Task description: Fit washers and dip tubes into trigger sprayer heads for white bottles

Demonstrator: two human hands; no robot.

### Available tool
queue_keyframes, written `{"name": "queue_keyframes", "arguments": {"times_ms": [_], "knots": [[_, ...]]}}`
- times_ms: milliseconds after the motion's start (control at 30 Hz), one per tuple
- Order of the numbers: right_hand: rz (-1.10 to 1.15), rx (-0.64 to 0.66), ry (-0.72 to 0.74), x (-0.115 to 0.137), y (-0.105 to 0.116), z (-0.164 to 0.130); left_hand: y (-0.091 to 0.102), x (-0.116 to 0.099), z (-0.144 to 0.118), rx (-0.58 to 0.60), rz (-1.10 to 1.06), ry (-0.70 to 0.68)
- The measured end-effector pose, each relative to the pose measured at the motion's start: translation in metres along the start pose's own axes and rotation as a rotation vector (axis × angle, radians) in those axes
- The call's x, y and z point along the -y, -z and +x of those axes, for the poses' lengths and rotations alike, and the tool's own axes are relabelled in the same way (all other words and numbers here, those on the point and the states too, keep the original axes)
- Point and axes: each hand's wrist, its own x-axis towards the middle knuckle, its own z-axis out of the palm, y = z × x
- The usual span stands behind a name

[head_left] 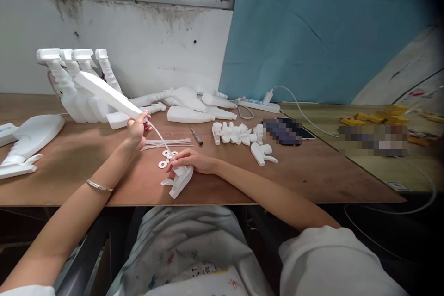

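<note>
While left hand [137, 130] grips white bottle [107, 95], right hand [189, 161] curled, resting on trigger head [180, 181]; no legible writing.

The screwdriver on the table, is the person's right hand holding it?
No, the screwdriver lies alone on the table, while the right hand rests on a white trigger part.

Soft window daylight, dark warped edges
</note>
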Motion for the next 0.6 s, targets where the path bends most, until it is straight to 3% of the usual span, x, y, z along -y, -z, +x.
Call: {"name": "queue_keyframes", "arguments": {"times_ms": [300, 600], "knots": [[-0.088, 0.178, 0.002, 0.005, 0.003, -0.002, 0.001, 0.004, 0.003, 0.026, 0.05, 0.064], [-0.105, 0.221, 0.006, 0.006, 0.003, -0.002, 0.011, 0.01, 0.019, 0.077, 0.05, 0.135]]}}
